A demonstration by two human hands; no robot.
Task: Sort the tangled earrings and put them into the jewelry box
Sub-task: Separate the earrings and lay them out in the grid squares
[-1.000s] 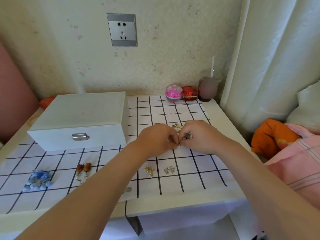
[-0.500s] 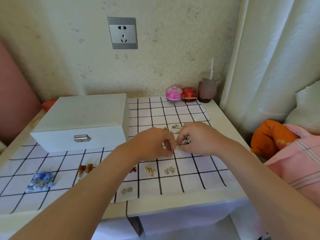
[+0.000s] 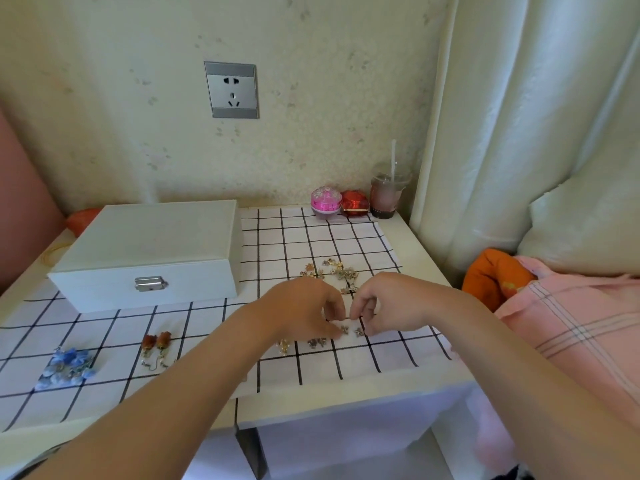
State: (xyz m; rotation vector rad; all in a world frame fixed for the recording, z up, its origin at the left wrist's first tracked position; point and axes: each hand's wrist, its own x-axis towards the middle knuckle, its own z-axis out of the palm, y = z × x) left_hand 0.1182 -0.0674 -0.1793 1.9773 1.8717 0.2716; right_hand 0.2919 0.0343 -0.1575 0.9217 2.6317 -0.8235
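The left hand (image 3: 304,313) and right hand (image 3: 391,306) each have a pinching grip on one of the small earrings (image 3: 351,330), near the table's (image 3: 346,398) front edge. It looks best to lay them side by side, away from the tangled pile (image 3: 341,271).

Soft daylight fills this corner, seeping through the pale curtain (image 3: 512,133) on the right, so nothing is harshly lit. The wall (image 3: 311,98) glows evenly, with a slight greenish cast. The jewelry box (image 3: 149,244) has a bright lid and a duller front, and there is a small glint on its clasp (image 3: 150,284). Only faint, blurred shadows lie on the checked cloth (image 3: 311,237) beneath the left hand (image 3: 304,306) and right hand (image 3: 391,303). The wide lens bows the table (image 3: 346,400) edge and leans the curtain folds. The loose earrings (image 3: 341,273) are smeared specks, too soft for detail, and everything softens toward the bottom corners.
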